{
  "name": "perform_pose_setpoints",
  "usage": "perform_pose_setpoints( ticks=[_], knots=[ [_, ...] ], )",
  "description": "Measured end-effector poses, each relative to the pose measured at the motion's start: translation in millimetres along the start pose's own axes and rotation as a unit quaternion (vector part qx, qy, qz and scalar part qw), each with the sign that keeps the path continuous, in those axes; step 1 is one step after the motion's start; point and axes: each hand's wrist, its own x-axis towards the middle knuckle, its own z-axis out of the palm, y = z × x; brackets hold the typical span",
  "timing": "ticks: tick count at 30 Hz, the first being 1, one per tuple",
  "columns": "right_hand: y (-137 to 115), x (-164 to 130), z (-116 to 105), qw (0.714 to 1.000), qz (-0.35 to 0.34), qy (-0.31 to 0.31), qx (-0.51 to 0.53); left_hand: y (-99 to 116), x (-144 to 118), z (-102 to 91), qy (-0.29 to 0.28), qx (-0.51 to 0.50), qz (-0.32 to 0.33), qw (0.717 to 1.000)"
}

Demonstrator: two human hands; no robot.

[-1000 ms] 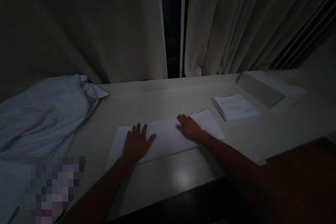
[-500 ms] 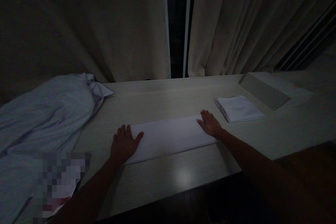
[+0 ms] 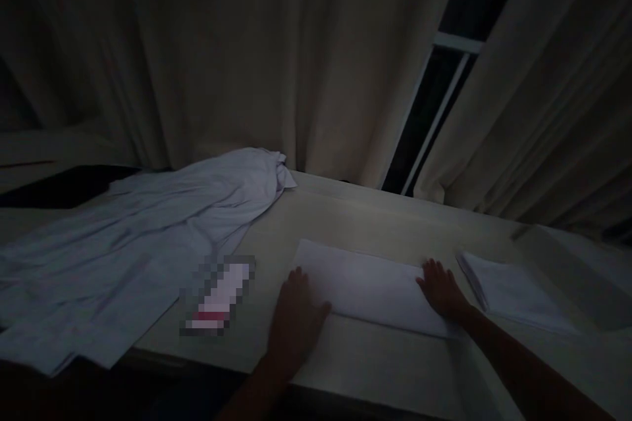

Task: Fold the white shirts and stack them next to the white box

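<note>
1. A long white cloth (image 3: 368, 286), folded into a narrow strip, lies flat on the pale table (image 3: 395, 368), running from left to right and slanting a little toward the near right.
2. The left hand (image 3: 296, 319) rests palm down at the strip's left end, fingers spread flat and apart, clamped on nothing; its thumb points right along the near edge of the cloth.
3. The right hand (image 3: 441, 289) lies flat on the strip's right end, fingers extended toward the far side and holding nothing; it only presses on the fabric.
4. Both forearms reach in from the near edge, the right one crossing the table's near right part.
5. Just right of the right hand sits a small stack of folded white cloths (image 3: 513, 293), apart from the strip.
6. Beyond that stack, at the far right, a low grey slab-like object (image 3: 567, 270) lies on the table; the dim light hides what it is.
7. On the left, a large crumpled pale-blue garment (image 3: 148, 237) sprawls over the table, well apart from the strip.
8. Beige curtains (image 3: 247, 59) hang behind the table, with a dark window gap (image 3: 434, 105) between them on the right.
</note>
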Motion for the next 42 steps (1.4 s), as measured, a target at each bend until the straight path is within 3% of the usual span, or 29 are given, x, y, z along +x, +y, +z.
perform_pose_setpoints(
  ticks=[3, 5, 8, 10, 12, 19, 29, 42],
  knots=[
    [-80.3, 26.1, -37.0, 0.998, -0.050, -0.027, 0.016, -8.1, -29.7, 4.3, 0.006, -0.028, -0.008, 1.000],
    [-161.5, 36.8, -58.2, 0.983, -0.163, -0.060, 0.062, -12.3, -35.9, 5.3, 0.015, -0.040, -0.012, 0.999],
    [-280.3, 37.6, -73.4, 0.933, -0.311, -0.108, 0.143, -15.4, -34.5, 4.6, 0.016, -0.052, -0.006, 0.999],
    [-332.5, 33.9, -75.3, 0.921, -0.318, -0.138, 0.178, -16.1, -31.9, 3.9, 0.008, -0.062, 0.003, 0.998],
    [-357.9, 32.9, -75.3, 0.918, -0.304, -0.170, 0.190, -16.3, -30.0, 2.8, 0.005, -0.077, -0.004, 0.997],
    [-364.1, 61.0, -72.7, 0.926, -0.270, -0.201, 0.174, -12.8, -28.3, -2.7, 0.030, -0.130, -0.041, 0.990],
    [-364.1, 127.1, -22.9, 0.945, -0.212, -0.191, 0.159, -7.5, -35.7, 6.0, -0.007, -0.095, -0.091, 0.991],
    [-362.4, 138.3, -6.5, 0.954, -0.184, -0.162, 0.170, -2.9, -43.9, -0.1, -0.035, -0.040, -0.106, 0.993]
  ],
)
